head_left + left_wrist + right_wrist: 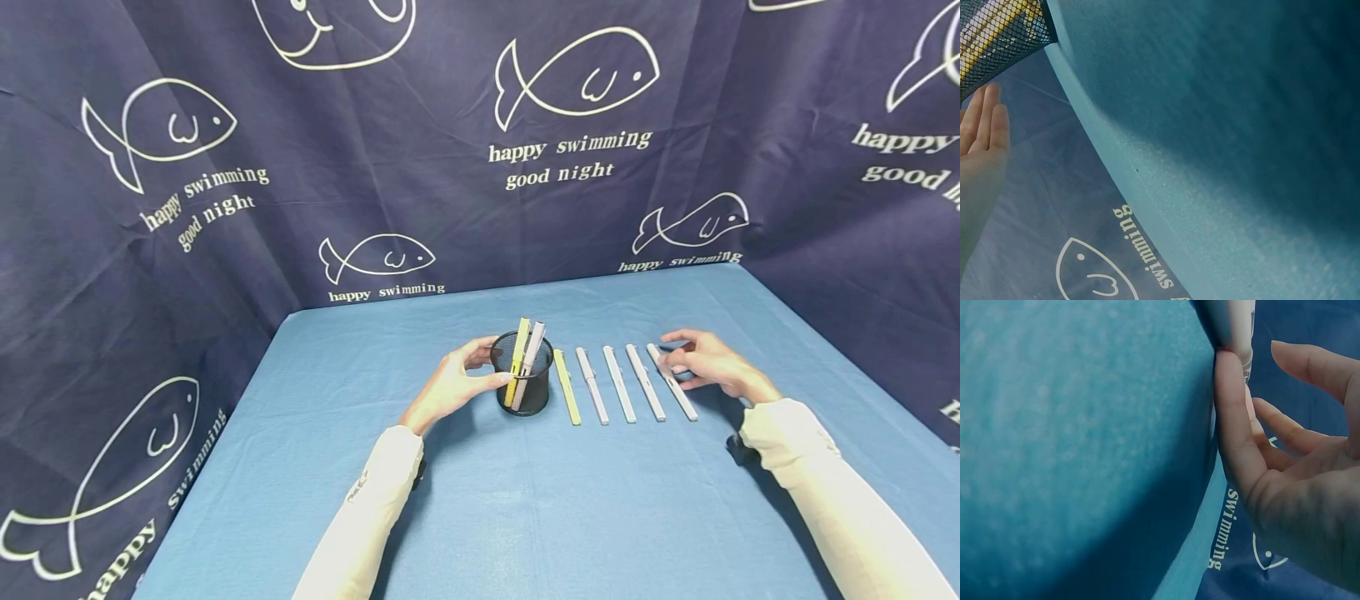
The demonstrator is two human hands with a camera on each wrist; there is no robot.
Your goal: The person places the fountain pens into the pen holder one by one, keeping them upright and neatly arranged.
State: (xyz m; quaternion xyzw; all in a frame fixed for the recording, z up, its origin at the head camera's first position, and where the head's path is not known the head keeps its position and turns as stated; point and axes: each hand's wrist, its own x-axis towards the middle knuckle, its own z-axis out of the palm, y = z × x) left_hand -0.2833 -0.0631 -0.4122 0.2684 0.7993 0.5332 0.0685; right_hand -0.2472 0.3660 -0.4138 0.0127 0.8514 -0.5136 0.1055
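Note:
My left hand (456, 383) holds a round black mesh pen holder (537, 397), thumb at the front and fingers around the far side. Inside it lean a yellow pen (522, 337) and a whitish pen (536, 340). In the left wrist view, fingers (986, 122) lie straight beside the mesh. My right hand (708, 363) is over the rightmost white pen (678, 394) with its fingers spread. The right wrist view has one fingertip touching the end of that pen (1239, 331), while another finger (1310, 362) stands well apart from it.
Between the holder and my right hand lie a yellow pen (567, 388), a pale grey pen (592, 387), a pale blue pen (619, 385) and a light grey pen (646, 383), side by side. The blue tablecloth (570, 500) meets a dark blue fish-print curtain (465, 200) behind.

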